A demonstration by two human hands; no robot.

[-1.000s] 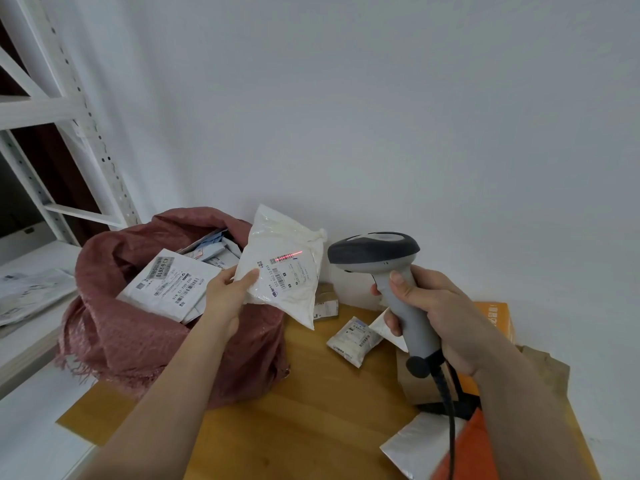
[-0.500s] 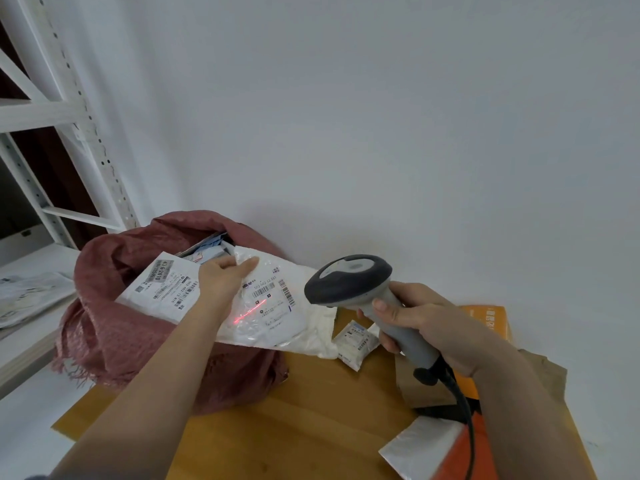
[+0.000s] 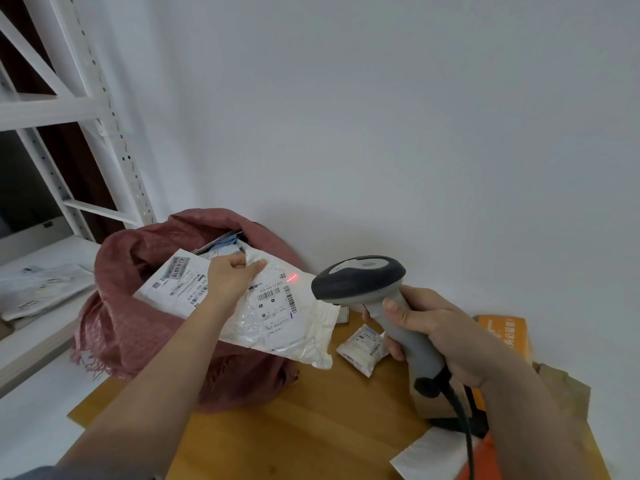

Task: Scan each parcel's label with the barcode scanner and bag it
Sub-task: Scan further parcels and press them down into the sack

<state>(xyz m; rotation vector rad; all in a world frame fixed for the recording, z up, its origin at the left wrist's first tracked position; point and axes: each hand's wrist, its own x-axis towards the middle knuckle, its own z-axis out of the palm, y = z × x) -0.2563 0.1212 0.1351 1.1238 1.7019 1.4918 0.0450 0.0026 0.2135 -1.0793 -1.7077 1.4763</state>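
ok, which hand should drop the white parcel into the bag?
Left. The left hand already grips the white parcel over the open red bag. The right hand is occupied gripping the scanner.

Plain white wall behind a wooden table, white metal shelving left

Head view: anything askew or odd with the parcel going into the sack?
The white parcel the left hand holds lies across the red sack mouth, half overhanging the table. The scanner's red spot sits above the barcode, not on it.
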